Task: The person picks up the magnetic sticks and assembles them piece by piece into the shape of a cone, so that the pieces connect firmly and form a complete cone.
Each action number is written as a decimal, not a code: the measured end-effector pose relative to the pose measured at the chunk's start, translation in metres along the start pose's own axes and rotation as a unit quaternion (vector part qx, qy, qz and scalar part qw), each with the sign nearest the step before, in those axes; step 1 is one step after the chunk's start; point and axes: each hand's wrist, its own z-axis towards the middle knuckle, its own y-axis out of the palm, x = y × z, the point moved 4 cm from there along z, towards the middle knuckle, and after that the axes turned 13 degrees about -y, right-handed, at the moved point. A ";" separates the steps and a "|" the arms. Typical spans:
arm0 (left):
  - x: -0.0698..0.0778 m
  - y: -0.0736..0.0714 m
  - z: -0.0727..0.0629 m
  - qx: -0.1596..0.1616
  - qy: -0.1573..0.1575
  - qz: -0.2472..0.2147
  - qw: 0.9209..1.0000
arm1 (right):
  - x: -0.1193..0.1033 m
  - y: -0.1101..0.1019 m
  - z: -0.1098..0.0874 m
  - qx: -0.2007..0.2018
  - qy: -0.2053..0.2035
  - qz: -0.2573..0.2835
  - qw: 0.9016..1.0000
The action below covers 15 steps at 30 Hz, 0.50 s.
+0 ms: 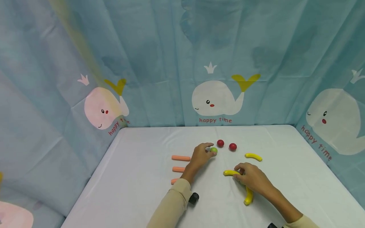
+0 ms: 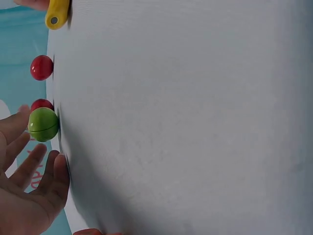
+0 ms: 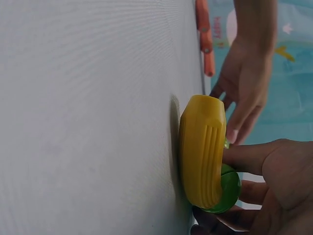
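Note:
In the head view, my left hand (image 1: pixel 200 155) is at a small green ball (image 1: pixel 214 150), fingers spread around its near side. A seam crosses that green ball (image 2: pixel 43 124) in the left wrist view; clear space separates it from the lower fingers of the left hand (image 2: pixel 34 191). My right hand (image 1: pixel 254 179) reaches over two yellow toy bananas, one (image 1: pixel 230 173) at its fingertips, another (image 1: pixel 248 197) under its near side. In the right wrist view, curled fingers of the right hand (image 3: pixel 281 191) surround a second green ball (image 3: pixel 231 190), partly hidden behind a banana (image 3: pixel 201 152).
Two red balls (image 1: pixel 220 143) sit past the left hand. A third banana (image 1: pixel 253 156) lies beyond the right hand. Three orange-pink sticks (image 1: pixel 181 158) lie left of the left forearm, partly covered by it. A blue curtain (image 1: pixel 159 63) stands around the white table (image 1: pixel 128 177).

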 end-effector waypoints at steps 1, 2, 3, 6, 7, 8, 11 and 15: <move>0.001 0.000 0.000 0.002 0.003 0.007 1.000 | 0.000 0.000 0.001 0.000 -0.001 -0.002 1.000; 0.001 0.001 0.001 0.004 0.008 0.015 1.000 | 0.000 0.001 0.001 0.000 0.000 -0.003 1.000; 0.001 0.001 0.001 0.005 0.008 0.023 1.000 | 0.000 0.001 0.001 0.000 0.001 -0.005 1.000; 0.002 0.004 0.001 0.012 0.019 0.044 0.999 | 0.001 0.002 0.002 0.000 0.000 -0.010 1.000; 0.002 0.004 0.001 0.014 0.022 0.050 0.998 | 0.001 0.003 0.003 0.000 0.001 -0.010 1.000; 0.002 0.005 0.001 0.017 0.024 0.054 0.998 | 0.001 0.003 0.003 0.001 0.001 -0.011 1.000; 0.003 0.006 0.000 0.023 0.024 0.056 0.998 | 0.002 0.003 0.004 0.002 -0.003 -0.016 1.000; 0.002 0.007 -0.001 0.024 0.016 0.056 0.998 | 0.001 0.002 0.003 0.003 0.001 -0.018 1.000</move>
